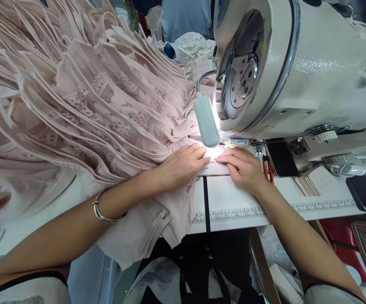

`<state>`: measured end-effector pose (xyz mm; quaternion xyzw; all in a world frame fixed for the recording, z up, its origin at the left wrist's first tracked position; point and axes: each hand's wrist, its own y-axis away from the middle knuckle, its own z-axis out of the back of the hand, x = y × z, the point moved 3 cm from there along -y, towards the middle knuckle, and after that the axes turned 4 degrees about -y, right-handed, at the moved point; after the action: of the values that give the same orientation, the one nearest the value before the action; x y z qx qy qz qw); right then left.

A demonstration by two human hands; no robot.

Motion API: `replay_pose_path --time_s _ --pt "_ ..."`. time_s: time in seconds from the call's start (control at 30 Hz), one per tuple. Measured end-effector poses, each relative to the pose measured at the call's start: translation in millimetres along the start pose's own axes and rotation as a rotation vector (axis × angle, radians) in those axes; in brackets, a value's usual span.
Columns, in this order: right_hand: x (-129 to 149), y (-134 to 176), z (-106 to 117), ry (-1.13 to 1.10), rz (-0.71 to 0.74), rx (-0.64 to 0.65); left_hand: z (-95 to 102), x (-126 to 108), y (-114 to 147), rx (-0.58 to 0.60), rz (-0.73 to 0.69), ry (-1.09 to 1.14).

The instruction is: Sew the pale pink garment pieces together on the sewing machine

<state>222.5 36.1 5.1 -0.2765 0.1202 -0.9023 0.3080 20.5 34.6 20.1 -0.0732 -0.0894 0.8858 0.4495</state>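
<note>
My left hand (184, 162) lies with curled fingers on the near edge of a pale pink garment (157, 139), gripping its fabric beside the lit sewing area. Opposite it, my right hand (241, 166) has thumb and fingers pinched together; what lies between them is washed out by the lamp's glare. Both sets of fingertips are close together, just in front of the presser foot area of a sewing machine (322, 67). A small green lamp (206, 120) on a bent neck hangs over them and hides the needle.
A big stack of pink lace garments (84, 93) fills the left side. Orange-handled scissors (268, 169) and a black phone-like slab (282, 158) lie right of my right hand. A printed ruler (233, 214) and a black strip (206, 202) run along the table's front.
</note>
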Motion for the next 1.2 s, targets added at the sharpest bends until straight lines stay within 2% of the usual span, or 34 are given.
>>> replay_pose_path --time_s 0.17,0.3,0.53,0.67,0.77,0.9,1.07,1.2 --pt "-0.7 -0.4 0.0 -0.012 -0.015 -0.011 -3.1 2.7 0.3 -0.04 -0.045 0.081" --pt "1.0 -1.7 1.6 -0.02 -0.004 -0.023 -6.8 1.4 2.1 0.003 -0.045 0.113" --pt "3.5 -1.7 4.5 -0.069 0.032 -0.039 -5.5 -3.4 2.3 -0.007 -0.087 -0.033" --pt "6.7 -1.5 6.1 -0.06 0.084 0.023 -7.0 -6.0 2.1 -0.001 -0.096 -0.119" --pt "10.7 -2.2 7.3 0.008 0.121 0.086 -8.2 -4.9 4.0 -0.012 -0.081 -0.032" --pt "11.4 -0.9 5.6 0.027 0.141 0.13 -8.8 -0.1 8.9 -0.055 0.022 0.1" --pt "6.0 2.5 0.9 0.04 0.13 0.096 -10.1 1.4 9.3 0.053 0.02 0.175" --pt "5.2 3.8 0.3 0.104 0.155 0.081 -9.8 4.0 5.7 0.078 0.026 0.203"
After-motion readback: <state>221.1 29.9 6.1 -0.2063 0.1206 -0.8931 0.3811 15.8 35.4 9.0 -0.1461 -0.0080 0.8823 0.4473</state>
